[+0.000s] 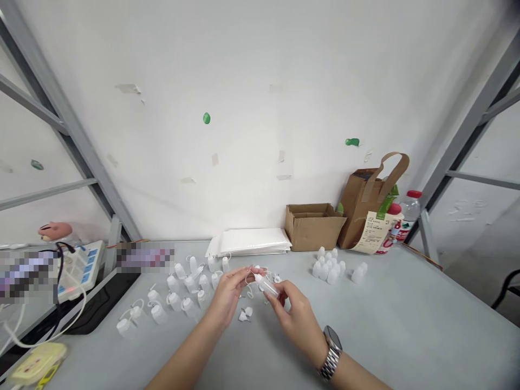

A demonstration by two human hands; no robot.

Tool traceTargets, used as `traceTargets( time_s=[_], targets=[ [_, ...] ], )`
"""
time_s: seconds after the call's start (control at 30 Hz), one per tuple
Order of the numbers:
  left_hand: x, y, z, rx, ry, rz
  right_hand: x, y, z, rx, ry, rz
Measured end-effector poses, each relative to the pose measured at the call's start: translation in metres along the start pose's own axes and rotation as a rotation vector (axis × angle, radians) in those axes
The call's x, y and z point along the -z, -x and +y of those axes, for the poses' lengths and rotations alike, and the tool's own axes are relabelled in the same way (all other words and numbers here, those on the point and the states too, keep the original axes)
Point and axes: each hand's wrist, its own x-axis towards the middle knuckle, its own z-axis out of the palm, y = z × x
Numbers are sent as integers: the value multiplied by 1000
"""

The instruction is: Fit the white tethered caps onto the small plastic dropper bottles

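Note:
My right hand [293, 310] grips a small clear plastic squeeze bottle [268, 286], held tilted above the table with its neck toward the left. At the bottle's upper end, my left hand [232, 292] has its fingers closed around the white cap [257, 277], partly hidden by the fingers. A thin white strap [249, 290] loops down beside these fingers. Loose white caps [245, 314] lie on the table below the hands. Left of my left hand stand several capped bottles [173, 301] with strap loops. To the right is a cluster of uncapped bottles [330, 266].
Two more bottles [359, 272] stand beside the cluster. Along the wall are white envelopes [254, 241], an open cardboard box [314, 230], a brown paper bag [357, 206] and a red-capped bottle [411, 208]. A power strip [83, 268] with cables and a black mat [105, 303] lie left.

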Motion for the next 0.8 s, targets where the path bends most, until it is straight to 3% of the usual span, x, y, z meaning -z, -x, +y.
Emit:
traceTargets(
  time_s=[0.23,0.37,0.53,0.8],
  targets=[
    [-5,4,-6,-5,-111,38,0,0,1,-31,13,-13],
    [-7,4,-8,7,-29,1,0,-2,-2,-54,-53,-4],
    [-7,1,-7,25,95,50,1,-5,-5,-77,-95,6],
    [-8,3,-7,-8,-48,81,-2,-2,-1,-91,-77,-43]
  ],
)
